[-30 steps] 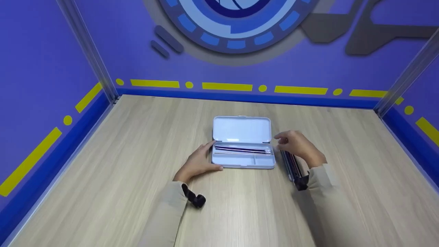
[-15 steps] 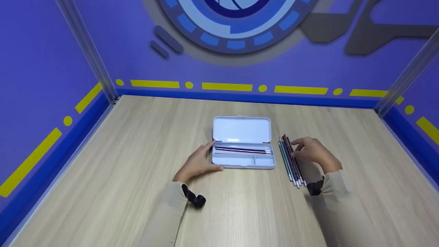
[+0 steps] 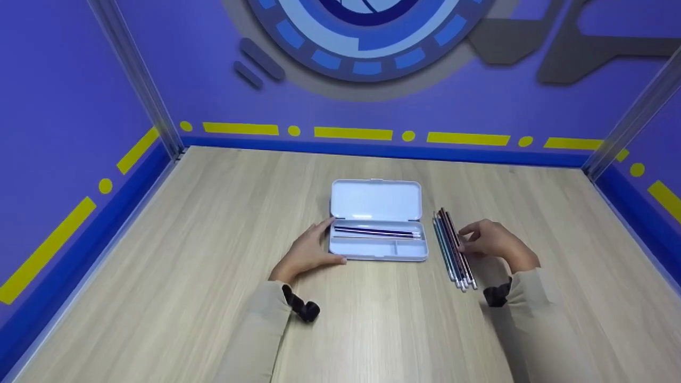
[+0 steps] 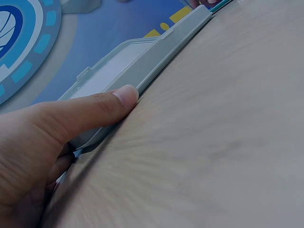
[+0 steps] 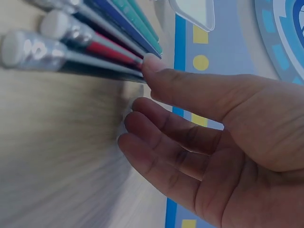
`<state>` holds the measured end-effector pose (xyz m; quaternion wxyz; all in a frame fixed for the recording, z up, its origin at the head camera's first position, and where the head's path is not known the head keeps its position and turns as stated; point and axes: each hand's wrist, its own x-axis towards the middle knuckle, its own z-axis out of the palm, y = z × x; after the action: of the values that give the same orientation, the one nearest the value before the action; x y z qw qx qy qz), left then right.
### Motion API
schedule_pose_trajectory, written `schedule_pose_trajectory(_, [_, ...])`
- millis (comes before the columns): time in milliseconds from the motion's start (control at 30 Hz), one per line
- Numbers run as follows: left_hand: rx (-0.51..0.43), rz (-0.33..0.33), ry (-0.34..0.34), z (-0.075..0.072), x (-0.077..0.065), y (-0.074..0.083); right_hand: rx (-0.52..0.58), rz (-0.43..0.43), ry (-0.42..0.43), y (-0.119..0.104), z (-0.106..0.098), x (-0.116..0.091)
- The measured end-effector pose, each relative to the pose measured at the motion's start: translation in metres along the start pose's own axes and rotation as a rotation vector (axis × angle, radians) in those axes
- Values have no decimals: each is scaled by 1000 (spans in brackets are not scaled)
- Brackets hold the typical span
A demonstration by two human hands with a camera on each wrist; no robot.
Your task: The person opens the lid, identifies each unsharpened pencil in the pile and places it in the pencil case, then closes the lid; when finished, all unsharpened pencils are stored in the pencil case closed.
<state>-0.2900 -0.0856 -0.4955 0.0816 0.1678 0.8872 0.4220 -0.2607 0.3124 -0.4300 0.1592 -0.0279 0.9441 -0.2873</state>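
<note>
Head view: my right hand (image 3: 493, 242) has drawn back from over the pencils (image 3: 452, 251) to beside them, fingers loose, thumb touching; dark, red and teal, they lie bundled right of the open white case (image 3: 376, 199) my left hand (image 3: 307, 254) still grips.

Printed panels (image 3: 202, 106) and metal posts (image 3: 140, 80) around a table (image 3: 239, 202) suggest a booth.
</note>
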Motion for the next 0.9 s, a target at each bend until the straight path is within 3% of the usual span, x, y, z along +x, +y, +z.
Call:
schedule_pose_trajectory(333, [-15, 0, -5, -1, -2, 2, -4, 26, -12, 3, 2, 0])
schedule_pose_trajectory(900, [-10, -4, -4, -1, -2, 1, 98, 63, 13, 0, 8, -2])
